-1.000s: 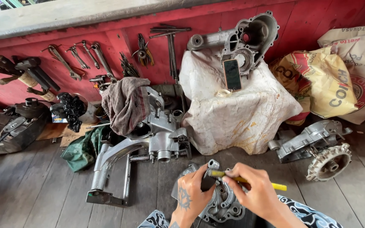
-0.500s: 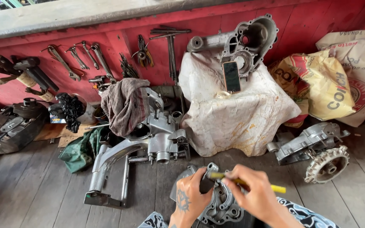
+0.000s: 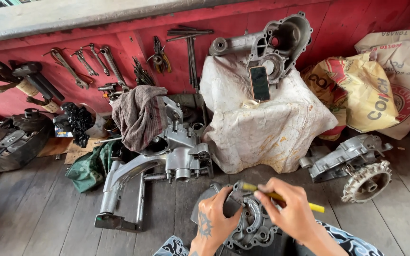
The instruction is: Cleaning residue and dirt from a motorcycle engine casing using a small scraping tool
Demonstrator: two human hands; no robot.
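My left hand (image 3: 214, 218) grips the top edge of a grey metal engine casing (image 3: 252, 227) that rests in front of me on the wooden floor. My right hand (image 3: 285, 211) holds a thin yellow-handled tool (image 3: 281, 196) across the upper part of the casing, its tip near my left fingers. The lower part of the casing is hidden by my arms and the frame's bottom edge.
A silver engine block with a frame arm (image 3: 167, 156) lies to the left, a rag (image 3: 138, 114) draped on it. A white-covered stand (image 3: 262, 123) holds another casing (image 3: 271, 42) and a phone (image 3: 260, 83). Wrenches (image 3: 91, 64) lean on the red wall. Sacks (image 3: 380, 95) and a finned part (image 3: 352, 163) sit at right.
Both hands stay on the casing; the right hand with the yellow tool has shifted slightly over its top edge. The view has barely moved.
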